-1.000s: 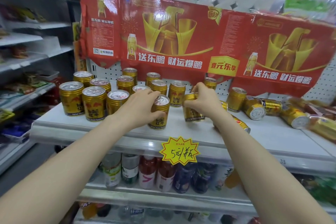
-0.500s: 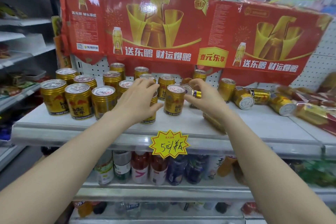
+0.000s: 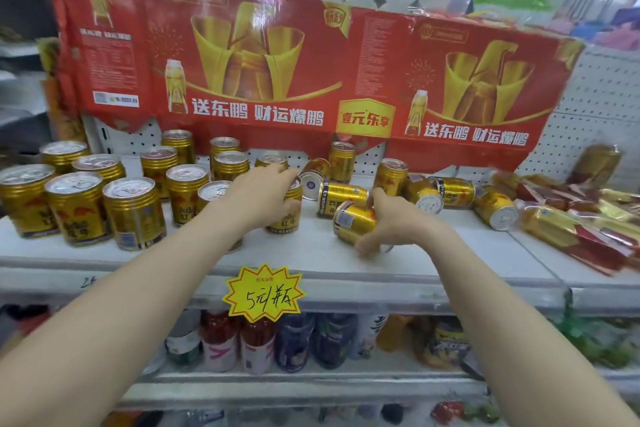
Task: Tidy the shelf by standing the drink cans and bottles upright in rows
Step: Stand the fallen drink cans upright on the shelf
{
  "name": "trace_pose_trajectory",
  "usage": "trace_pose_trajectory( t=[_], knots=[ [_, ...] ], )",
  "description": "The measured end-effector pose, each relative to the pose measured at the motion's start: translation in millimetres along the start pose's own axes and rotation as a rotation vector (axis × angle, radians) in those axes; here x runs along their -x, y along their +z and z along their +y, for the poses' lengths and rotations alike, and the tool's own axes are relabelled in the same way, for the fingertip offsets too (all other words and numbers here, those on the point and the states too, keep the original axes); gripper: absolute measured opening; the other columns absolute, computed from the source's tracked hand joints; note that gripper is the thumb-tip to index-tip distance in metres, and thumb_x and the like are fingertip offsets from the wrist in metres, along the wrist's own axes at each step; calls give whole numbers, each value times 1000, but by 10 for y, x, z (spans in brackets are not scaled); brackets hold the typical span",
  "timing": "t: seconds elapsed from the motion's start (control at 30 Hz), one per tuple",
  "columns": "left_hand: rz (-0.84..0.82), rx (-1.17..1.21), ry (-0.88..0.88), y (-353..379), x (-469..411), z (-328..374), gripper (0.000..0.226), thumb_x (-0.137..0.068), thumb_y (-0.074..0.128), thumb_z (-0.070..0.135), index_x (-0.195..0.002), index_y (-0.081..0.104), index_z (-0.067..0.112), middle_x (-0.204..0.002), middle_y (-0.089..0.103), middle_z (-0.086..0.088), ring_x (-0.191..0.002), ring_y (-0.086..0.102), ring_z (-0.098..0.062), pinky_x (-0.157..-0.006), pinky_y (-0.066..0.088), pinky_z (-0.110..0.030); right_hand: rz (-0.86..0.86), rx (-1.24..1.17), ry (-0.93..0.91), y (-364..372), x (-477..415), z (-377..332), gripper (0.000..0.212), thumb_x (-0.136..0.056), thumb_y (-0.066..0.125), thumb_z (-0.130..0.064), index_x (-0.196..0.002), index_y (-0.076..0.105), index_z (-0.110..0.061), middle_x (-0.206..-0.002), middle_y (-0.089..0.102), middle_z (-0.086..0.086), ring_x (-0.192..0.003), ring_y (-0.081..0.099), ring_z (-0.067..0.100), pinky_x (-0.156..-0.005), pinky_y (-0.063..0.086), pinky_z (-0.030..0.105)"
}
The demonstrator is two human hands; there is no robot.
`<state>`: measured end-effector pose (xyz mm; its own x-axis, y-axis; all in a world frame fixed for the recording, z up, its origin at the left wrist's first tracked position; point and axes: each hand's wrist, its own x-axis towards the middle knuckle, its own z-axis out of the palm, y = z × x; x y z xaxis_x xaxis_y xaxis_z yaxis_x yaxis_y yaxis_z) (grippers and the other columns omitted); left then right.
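White shop shelf (image 3: 450, 253), red banner (image 3: 242, 62) behind

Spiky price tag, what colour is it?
The price tag is yellow with black writing; head view shows it.

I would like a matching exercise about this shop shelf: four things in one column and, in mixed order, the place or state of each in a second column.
Things
1. left hand
2. right hand
3. price tag
4. red banner

Places or states
A. fixed at the front edge of the shelf
B. holds the lying can
C. stands along the back
D. holds the upright can

Pairs: 1-D, 2-B, 3-A, 4-C
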<state>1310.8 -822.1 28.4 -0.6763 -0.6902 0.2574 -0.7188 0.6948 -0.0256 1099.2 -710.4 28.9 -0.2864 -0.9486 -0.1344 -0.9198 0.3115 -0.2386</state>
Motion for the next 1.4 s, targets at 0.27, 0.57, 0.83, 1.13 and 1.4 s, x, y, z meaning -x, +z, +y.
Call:
trace_pose_trajectory(
  t=[0.27, 0.57, 0.83, 1.13, 1.4],
  knots=[
    [-28, -35, -108, -115, 142, -87, 55, -89, 60, 50, -134, 51, 20, -127, 57, -4, -112, 57, -26, -85, 52, -41, 167, -243, -347, -51, -274, -238, 73, -67, 85, -45, -127, 46, -29, -119, 57, -6, -104, 57, 15, -76, 51, 28],
    [194, 23, -54, -102, 200, -27, 62, -92, 56, 52, -143, 48, 18, -144, 49, -1, -132, 40, -23, -107, 38, -38, -86, -488, -474, -216, -420, -41, 60, -80, 74, -54, -132, 52, -34, -125, 57, -18, -110, 58, 5, -87, 49, 24],
    [126, 111, -26, 86, -21, 489, 70, -89, 45, 67, -145, 43, 25, -142, 49, 7, -128, 44, -17, -100, 42, -35, 90, -208, -355, 16, -842, 383, 64, -84, 73, -33, -140, 44, -23, -129, 56, -3, -112, 55, 15, -91, 45, 28],
    [182, 167, -134, 160, -57, 614, 64, -87, 55, 64, -139, 48, 25, -128, 58, 5, -117, 53, -17, -92, 44, -32, 180, -297, -375, 10, -913, 460, 73, -68, 84, -49, -126, 46, -26, -109, 61, -7, -92, 60, 9, -69, 46, 21],
    [146, 238, -158, 139, -163, 689, 65, -81, 58, 69, -131, 54, 28, -122, 61, 9, -111, 55, -11, -90, 46, -29, 261, -140, -441, -219, -901, 644, 64, -75, 76, -52, -131, 53, -30, -125, 56, -2, -118, 50, 18, -95, 44, 36]
  ],
)
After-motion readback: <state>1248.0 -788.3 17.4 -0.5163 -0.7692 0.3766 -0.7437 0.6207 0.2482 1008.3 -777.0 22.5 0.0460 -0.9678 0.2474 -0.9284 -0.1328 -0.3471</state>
